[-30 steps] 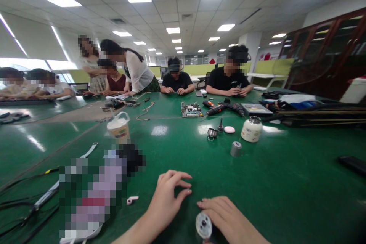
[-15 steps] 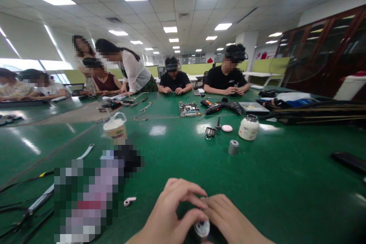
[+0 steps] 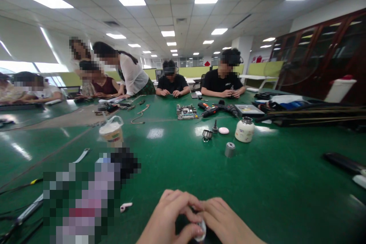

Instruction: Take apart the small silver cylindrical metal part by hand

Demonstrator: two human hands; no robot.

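At the bottom of the head view, my left hand (image 3: 174, 213) pinches a small round silvery-white piece (image 3: 201, 230) between thumb and fingers. My right hand (image 3: 221, 215) is curled against the other side of that piece, its fingers meeting those of my left hand. Much of the piece is hidden by the fingers, so its kind is unclear. Farther ahead stand a cream bottle (image 3: 245, 131) without a lid and a grey metal cylinder (image 3: 230, 150). Near them lie a pink disc (image 3: 223, 130), a metal cup-shaped part with a loop (image 3: 207, 135) and a dark pointed part (image 3: 215, 126).
A white earbud (image 3: 126, 206) and a pixelated purple item (image 3: 95, 194) lie to the left, with a drink cup (image 3: 112, 132) behind. Farther back are a circuit board (image 3: 187, 111) and power drills (image 3: 219, 108). Several people sit or stand around the green table (image 3: 177, 167).
My left thumb and fingers have closed in further round the small round piece, covering more of it. The whole view has shifted slightly; the things on the table have stayed put.
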